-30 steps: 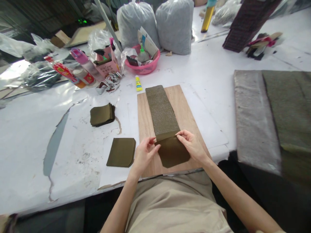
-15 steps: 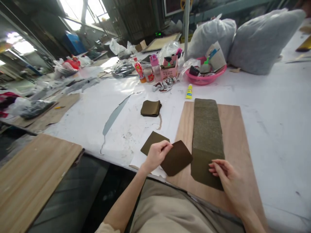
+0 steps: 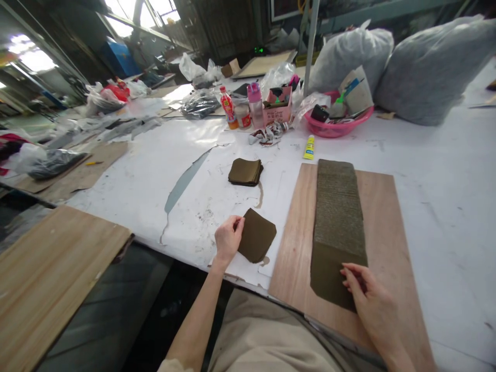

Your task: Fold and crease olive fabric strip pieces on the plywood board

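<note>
My left hand (image 3: 228, 238) pinches the left edge of a dark brown, clipped-corner sheet piece (image 3: 259, 235) over the table's front part. Whether another piece lies beneath it I cannot tell. To the right, a long row of overlapping brown pieces (image 3: 339, 206) lies on a wooden board (image 3: 382, 217), their thin edges forming close ridges. The nearest piece (image 3: 329, 274) shows a wide smooth face. Over its right side is my right hand (image 3: 368, 294), thumb and fingers curled together; anything between them is hidden. A small stack of brown pieces (image 3: 245, 171) sits farther back.
A yellow glue tube (image 3: 309, 148) lies behind the board. Beyond are a pink basin (image 3: 337, 127), a pink box (image 3: 278, 111), bottles (image 3: 228, 108) and large grey sacks (image 3: 430, 72). Another wooden board (image 3: 58, 279) is at left, across a dark gap.
My left hand has moved left with the brown piece, away from the row and over where another piece lay. My right hand stays at the near end of the row. The view has shifted slightly.
</note>
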Action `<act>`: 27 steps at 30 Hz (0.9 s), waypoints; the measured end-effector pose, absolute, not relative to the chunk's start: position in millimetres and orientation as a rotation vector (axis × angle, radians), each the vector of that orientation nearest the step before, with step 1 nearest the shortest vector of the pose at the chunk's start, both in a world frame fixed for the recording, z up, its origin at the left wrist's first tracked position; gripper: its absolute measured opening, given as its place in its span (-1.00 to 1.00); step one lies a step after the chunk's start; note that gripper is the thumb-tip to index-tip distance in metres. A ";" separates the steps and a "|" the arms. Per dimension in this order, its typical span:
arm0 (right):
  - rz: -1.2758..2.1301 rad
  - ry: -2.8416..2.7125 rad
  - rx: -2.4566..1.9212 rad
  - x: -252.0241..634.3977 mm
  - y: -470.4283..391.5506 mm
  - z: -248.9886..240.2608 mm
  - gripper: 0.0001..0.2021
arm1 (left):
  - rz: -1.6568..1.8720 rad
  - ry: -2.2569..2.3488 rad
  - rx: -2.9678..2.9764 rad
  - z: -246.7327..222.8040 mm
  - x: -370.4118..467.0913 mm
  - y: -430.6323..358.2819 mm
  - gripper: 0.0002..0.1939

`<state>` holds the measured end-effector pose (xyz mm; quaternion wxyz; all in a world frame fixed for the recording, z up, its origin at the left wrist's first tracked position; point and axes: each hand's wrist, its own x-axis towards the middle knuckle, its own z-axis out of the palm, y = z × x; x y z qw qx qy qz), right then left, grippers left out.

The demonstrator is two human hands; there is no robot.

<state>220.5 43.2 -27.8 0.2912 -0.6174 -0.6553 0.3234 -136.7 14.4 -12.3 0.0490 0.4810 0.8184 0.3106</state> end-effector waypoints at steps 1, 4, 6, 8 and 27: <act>0.858 -1.750 -1.643 220.2 43.4 -27.6 -0.53 | 0.936 2.501 1.456 -12.2 -136.3 15.5 -0.77; 0.853 -1.755 -1.635 220.3 43.2 -27.5 -0.54 | 0.865 2.534 1.533 -15.1 -135.0 17.8 -0.80; 0.859 -1.756 -1.631 220.8 42.8 -27.8 -0.55 | 0.823 2.563 1.587 -18.1 -133.5 17.7 -0.81; 0.871 -1.757 -1.627 221.3 42.5 -28.4 -0.57 | 0.801 2.600 1.592 -20.6 -131.7 17.1 -0.80; 0.938 -1.742 -1.597 223.8 45.2 -35.3 -0.59 | 0.654 2.606 1.699 -13.7 -131.5 -2.6 -0.75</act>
